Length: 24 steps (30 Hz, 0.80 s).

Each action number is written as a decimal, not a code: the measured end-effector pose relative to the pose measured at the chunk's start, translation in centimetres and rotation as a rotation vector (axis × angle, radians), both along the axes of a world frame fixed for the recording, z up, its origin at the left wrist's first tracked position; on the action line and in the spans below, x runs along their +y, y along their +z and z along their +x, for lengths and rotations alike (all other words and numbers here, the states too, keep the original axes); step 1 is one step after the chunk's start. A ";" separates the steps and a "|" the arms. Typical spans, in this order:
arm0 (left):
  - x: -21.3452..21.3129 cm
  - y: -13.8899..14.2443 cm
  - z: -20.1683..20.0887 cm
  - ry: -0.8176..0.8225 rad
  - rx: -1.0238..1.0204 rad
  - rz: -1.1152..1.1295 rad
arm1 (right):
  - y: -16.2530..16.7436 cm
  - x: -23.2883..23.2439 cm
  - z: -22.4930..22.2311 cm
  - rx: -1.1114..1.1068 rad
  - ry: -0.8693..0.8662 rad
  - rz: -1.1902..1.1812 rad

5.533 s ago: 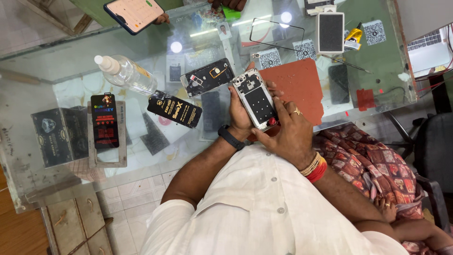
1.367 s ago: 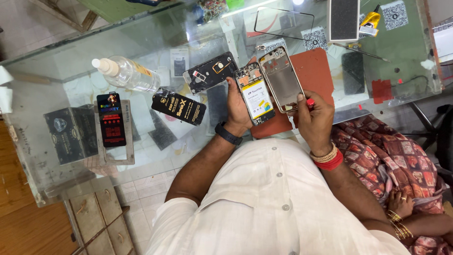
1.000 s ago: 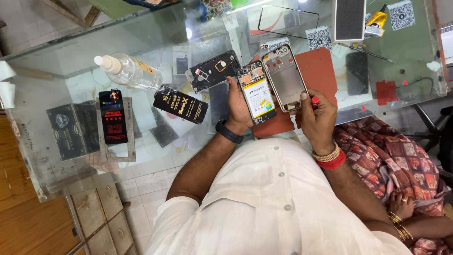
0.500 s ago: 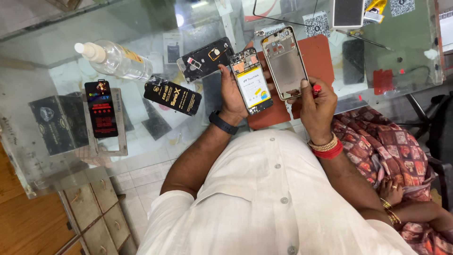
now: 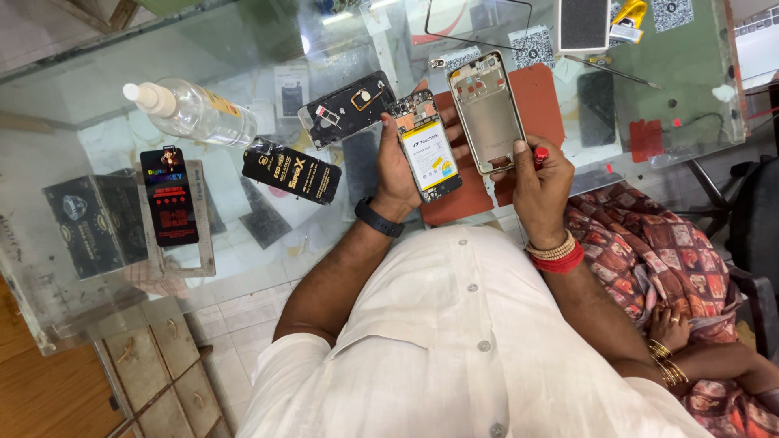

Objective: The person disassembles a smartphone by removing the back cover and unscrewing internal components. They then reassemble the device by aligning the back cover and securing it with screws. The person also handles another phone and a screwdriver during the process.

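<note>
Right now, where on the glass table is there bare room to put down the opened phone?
Bare glass lies above the clear bottle, toward the far left corner of the glass table. It is crowded around the left hand holding the opened phone: the black back cover and black packet lie close. The right hand holds the frame over the red mat.

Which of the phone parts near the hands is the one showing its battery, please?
The opened phone in the left hand; the pale frame is empty.

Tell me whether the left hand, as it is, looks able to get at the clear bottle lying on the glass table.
Probably not at once: the left hand is full with the opened phone. The clear bottle lies unobstructed to its left.
</note>
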<state>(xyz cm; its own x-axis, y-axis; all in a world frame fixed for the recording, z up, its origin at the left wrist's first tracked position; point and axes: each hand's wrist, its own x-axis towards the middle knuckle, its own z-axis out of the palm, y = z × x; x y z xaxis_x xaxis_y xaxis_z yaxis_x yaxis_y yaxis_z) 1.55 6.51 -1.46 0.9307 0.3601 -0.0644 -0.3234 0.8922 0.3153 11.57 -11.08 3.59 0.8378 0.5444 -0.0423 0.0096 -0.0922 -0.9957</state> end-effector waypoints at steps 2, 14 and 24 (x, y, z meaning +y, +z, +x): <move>0.0 0.0 0.0 -0.018 0.034 0.012 | -0.2 -0.2 0.1 0.011 -0.013 0.007; -0.3 -0.5 0.8 -0.051 0.234 0.048 | -2.2 -2.4 1.8 0.190 -0.054 -0.021; 0.2 0.2 0.0 -0.108 0.321 0.124 | -2.5 -3.7 3.7 0.421 -0.063 -0.090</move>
